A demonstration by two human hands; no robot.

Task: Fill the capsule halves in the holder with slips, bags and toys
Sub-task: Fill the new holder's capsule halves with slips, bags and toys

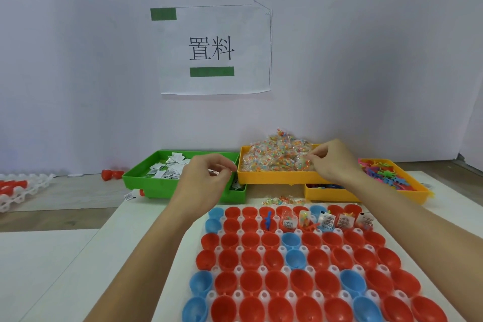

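The white holder (264, 295) lies in front of me, full of red capsule halves (251, 281) and a few blue capsule halves (294, 240). Several halves in its second row from the back hold slips, bags and toys (326, 220). My left hand (206, 180) hovers over the right end of the green tray of slips (156, 174), its thumb and forefinger pinching what looks like a small slip. My right hand (333, 162) reaches into the yellow tray heaped with bags (274, 162) and pinches a bag at the pile's right side.
A yellow tray of bright plastic toys (389, 176) stands at the right, with a lower yellow tray (329, 195) in front of it. Loose bags (285, 200) lie behind the holder. A second white holder (18, 192) and a red capsule piece (111, 174) sit far left.
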